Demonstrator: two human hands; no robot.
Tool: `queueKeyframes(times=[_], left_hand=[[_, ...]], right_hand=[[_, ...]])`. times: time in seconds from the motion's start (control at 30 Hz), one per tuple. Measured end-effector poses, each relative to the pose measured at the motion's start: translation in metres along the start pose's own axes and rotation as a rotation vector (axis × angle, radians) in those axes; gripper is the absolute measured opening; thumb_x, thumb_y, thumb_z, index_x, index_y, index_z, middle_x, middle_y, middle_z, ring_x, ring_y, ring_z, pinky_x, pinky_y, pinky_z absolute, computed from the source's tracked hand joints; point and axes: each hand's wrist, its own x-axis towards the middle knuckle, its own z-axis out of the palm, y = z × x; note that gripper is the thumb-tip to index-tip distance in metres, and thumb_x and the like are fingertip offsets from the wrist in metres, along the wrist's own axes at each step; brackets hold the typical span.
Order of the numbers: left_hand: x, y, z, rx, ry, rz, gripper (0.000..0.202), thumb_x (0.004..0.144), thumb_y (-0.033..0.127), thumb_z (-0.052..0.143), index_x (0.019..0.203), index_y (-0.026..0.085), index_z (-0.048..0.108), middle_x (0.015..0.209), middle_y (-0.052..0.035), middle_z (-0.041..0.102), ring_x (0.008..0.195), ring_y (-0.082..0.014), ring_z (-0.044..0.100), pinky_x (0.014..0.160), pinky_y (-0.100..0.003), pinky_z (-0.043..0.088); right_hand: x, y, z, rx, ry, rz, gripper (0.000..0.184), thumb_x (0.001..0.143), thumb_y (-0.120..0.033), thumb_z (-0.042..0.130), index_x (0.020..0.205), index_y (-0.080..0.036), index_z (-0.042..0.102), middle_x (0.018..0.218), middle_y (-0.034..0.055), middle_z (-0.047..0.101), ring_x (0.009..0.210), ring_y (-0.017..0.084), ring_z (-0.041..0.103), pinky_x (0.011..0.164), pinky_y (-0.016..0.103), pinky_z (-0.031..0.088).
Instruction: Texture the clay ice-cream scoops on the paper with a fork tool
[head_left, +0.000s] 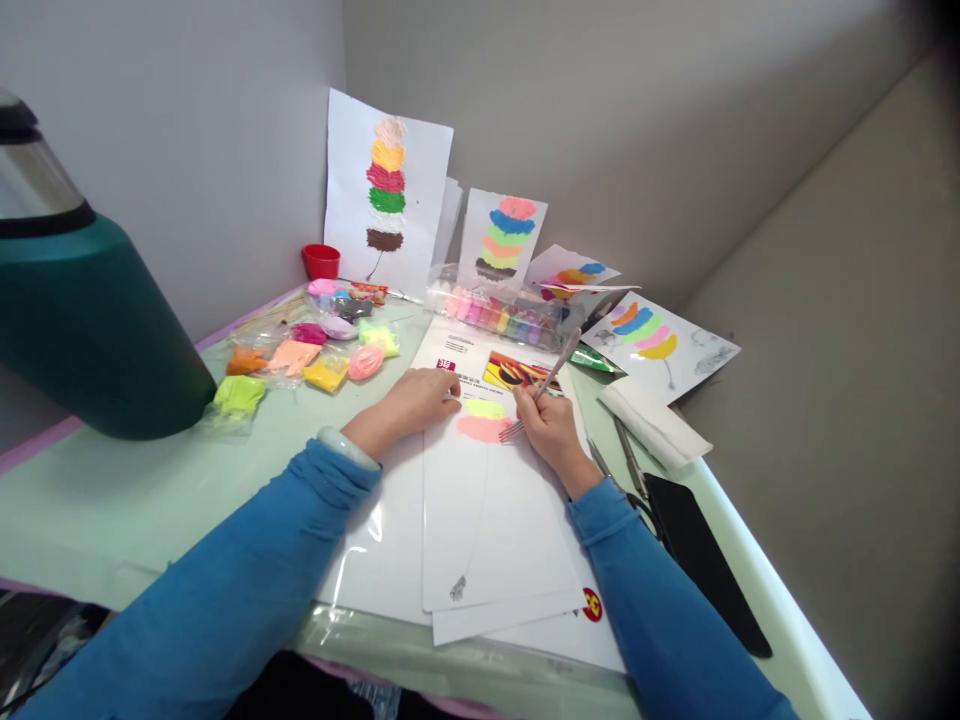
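My right hand is closed around a metal fork. Its tines touch the right end of a flat pink clay patch on a white sheet of paper. A yellow clay patch lies just above the pink one. From them a thin pencil line runs down to a small grey scribble near the paper's lower edge. My left hand rests at the paper's left side, fingers curled near the patches; whether anything is between its fingertips I cannot make out.
Bags of coloured clay lie at the left beside a green bottle. Behind stand finished pictures and a clear clay box. At the right are a white tissue, scissors and a black phone-like slab.
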Motion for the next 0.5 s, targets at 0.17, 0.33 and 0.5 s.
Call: queueKeyframes(times=[0.17, 0.33, 0.5], left_hand=[[0.0005, 0.0001, 0.0001, -0.002, -0.011, -0.005, 0.027, 0.077, 0.028, 0.047, 0.095, 0.018, 0.065, 0.092, -0.0081, 0.068, 0.084, -0.0222, 0.061, 0.073, -0.031, 0.043], [0.0001, 0.0005, -0.0003, -0.004, -0.007, -0.008, 0.027, 0.077, 0.028, 0.048, 0.095, 0.018, 0.064, 0.093, -0.0079, 0.068, 0.084, -0.0217, 0.061, 0.071, -0.03, 0.043], [-0.0001, 0.0002, -0.0007, -0.01, -0.007, -0.002, 0.026, 0.077, 0.027, 0.047, 0.094, 0.018, 0.064, 0.092, -0.0077, 0.069, 0.083, -0.0216, 0.061, 0.071, -0.03, 0.042]], right_hand=[[0.0004, 0.0008, -0.0004, -0.006, 0.004, 0.01, 0.042, 0.087, -0.04, 0.044, 0.051, -0.019, 0.045, 0.046, -0.0019, 0.047, 0.045, 0.01, 0.045, 0.052, 0.024, 0.036], [0.0006, 0.002, -0.001, -0.003, 0.004, 0.017, 0.042, 0.087, -0.039, 0.044, 0.05, -0.019, 0.045, 0.045, -0.0021, 0.046, 0.045, 0.01, 0.045, 0.052, 0.024, 0.036], [0.0011, 0.0044, -0.0006, 0.013, 0.001, 0.035, 0.043, 0.087, -0.04, 0.043, 0.05, -0.019, 0.046, 0.046, -0.002, 0.047, 0.046, 0.011, 0.046, 0.052, 0.024, 0.036]])
